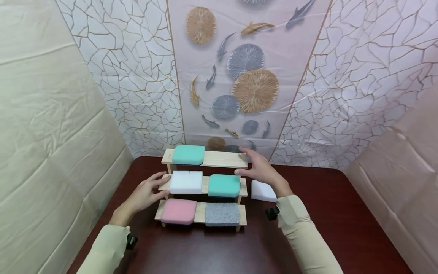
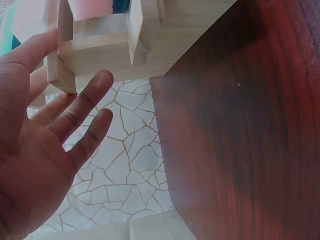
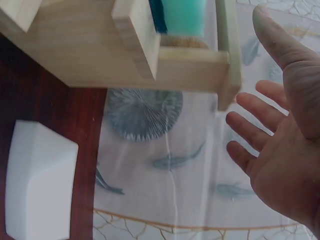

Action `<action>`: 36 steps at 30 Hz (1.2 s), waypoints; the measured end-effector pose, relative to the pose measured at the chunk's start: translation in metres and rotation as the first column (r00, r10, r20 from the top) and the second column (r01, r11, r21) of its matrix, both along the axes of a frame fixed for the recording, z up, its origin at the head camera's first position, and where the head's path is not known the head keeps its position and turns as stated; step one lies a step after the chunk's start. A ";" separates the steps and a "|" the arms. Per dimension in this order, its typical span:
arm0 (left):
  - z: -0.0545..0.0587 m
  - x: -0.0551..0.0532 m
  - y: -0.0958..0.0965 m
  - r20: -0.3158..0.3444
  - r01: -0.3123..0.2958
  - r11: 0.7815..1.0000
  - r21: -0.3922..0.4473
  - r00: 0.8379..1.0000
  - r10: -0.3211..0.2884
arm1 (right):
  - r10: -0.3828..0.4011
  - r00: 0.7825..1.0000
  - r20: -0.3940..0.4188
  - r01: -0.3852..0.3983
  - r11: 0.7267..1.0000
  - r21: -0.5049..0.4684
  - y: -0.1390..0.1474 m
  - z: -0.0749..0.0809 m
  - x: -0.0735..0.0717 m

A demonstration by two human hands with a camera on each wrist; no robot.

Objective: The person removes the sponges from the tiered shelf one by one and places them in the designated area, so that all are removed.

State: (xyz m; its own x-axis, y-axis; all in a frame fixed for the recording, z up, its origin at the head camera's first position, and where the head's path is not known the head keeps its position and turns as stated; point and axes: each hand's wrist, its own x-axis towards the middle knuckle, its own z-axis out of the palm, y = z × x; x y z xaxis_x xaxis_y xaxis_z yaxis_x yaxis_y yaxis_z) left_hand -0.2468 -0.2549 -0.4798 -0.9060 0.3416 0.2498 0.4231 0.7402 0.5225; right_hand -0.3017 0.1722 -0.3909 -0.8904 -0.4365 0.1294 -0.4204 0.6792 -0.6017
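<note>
In the head view a three-tier wooden rack (image 1: pixel 222 158) holds sponges. A teal sponge (image 1: pixel 188 155) lies on the top tier; a white sponge (image 1: pixel 186 182) and another teal sponge (image 1: pixel 224 185) share the middle one. On the bottom are a pink sponge (image 1: pixel 179 211) and a grey speckled sponge (image 1: pixel 222 214). My left hand (image 1: pixel 146 193) pinches the middle tier's left end between thumb and fingers; its outer fingers extend free in the left wrist view. Beside the upper right end, my right hand (image 1: pixel 261 170) is spread, its thumb apart from the board in the right wrist view.
Another white sponge (image 1: pixel 263 191) lies on the dark red wooden table (image 1: pixel 318 217), right of the rack. A patterned cloth (image 1: pixel 226 76) with fish hangs behind the table. Pale padded panels (image 1: pixel 51 133) stand along both sides.
</note>
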 end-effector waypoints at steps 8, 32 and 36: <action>0.004 0.005 -0.001 0.046 -0.027 1.000 0.004 0.999 0.027 | 0.053 0.999 -0.006 -0.053 0.998 -0.017 -0.026 0.000 -0.004; 0.015 0.006 0.000 0.080 -0.049 0.996 -0.079 0.995 0.055 | 0.157 0.987 -0.028 -0.157 0.988 0.005 -0.089 0.012 -0.013; 0.015 0.004 0.002 0.074 -0.058 0.995 -0.086 0.995 0.065 | 0.170 0.985 -0.040 -0.170 0.985 -0.007 -0.100 0.016 -0.017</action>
State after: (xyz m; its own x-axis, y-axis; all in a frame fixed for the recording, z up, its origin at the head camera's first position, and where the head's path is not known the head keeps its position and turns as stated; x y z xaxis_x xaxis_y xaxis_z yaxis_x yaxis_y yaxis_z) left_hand -0.2424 -0.2528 -0.4649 -0.9414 0.3013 0.1518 0.3365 0.8060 0.4869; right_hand -0.3186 0.0724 -0.3752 -0.7974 -0.5798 0.1675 -0.5525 0.5896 -0.5892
